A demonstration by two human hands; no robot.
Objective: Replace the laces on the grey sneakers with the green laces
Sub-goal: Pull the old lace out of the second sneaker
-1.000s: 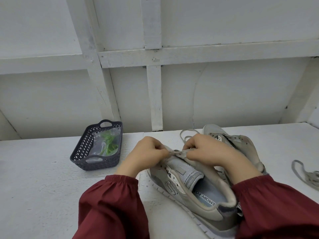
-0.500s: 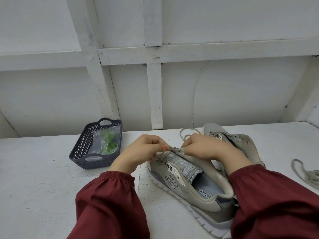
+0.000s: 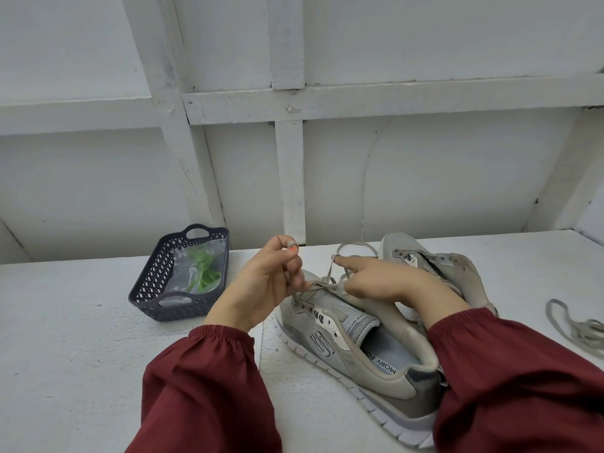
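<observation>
white table [image 3: 81,322] carries everything and nothing pins the shoes to it, so the near grey sneaker [image 3: 343,325], heel toward the person and only the right forearm over it, may skid or roll onto its side if the lace gets yanked; far grey sneaker [image 3: 457,266] sits just behind it, eyelets empty, close enough that a jerk could shove it into the wall; dark basket [image 3: 153,289] stands to the left, well apart from the shoes, so it is not at risk; left hand [image 3: 261,282] is up beside the toe end, fingers curled, pinching one strand of the grey lace [image 3: 330,276], and the pinch looks shallow, so it may slip; right hand [image 3: 385,279] has its index finger out with a lace loop over the tip, its other fingers are curled under, cannot tell if they clamp anything, and the loop could pop off the fingertip; green laces [image 3: 202,273] lie in a clear bag inside the basket, untouched, so relacing is not yet begun; loose grey lace [image 3: 581,328] lies by the right table edge, where a sleeve could drag it off; main snag: the grey lace is crossed through the lowest eyelets by the toe, so pulling both strands at once could cinch it tight or jam a tip in an eyelet
</observation>
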